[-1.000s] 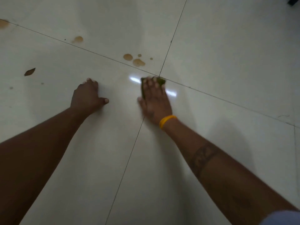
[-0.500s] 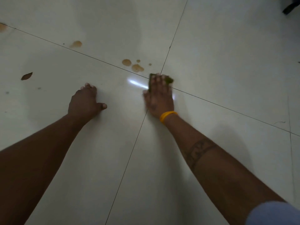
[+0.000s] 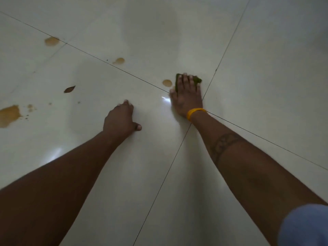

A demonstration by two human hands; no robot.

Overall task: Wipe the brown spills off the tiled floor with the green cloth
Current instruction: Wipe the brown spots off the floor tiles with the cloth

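The right hand (image 3: 186, 96) lies flat on the small folded green cloth (image 3: 197, 80), near the middle of the frame, and its straight fingers press the cloth down on the shiny pale tiled floor (image 3: 266, 86). Only the cloth's edges peek out around the fingertips.

A moment ago the cloth sat at the spot where the dark tile lines cross, and a small group of brown drops lay just past it. Now the hand has pushed the cloth forward onto that spot. Two or three of those drops no longer show, so they are likely wiped up or lie under the cloth. One round brown drop (image 3: 167, 82) is left, just beside the cloth on its left.

The left hand (image 3: 120, 119) has stayed put on the floor. Its fingers are bent and the tips push down, and it holds nothing.

The job is far from done. More brown spills wait in the left part of the frame: a light brown spot (image 3: 119, 60) higher up, a pale brown patch (image 3: 51, 41) at the upper left, a dark brown streak (image 3: 69, 89), and a big brown puddle (image 3: 8, 115) at the left edge. The round drop is the closest, so it looks like the next one to wipe.
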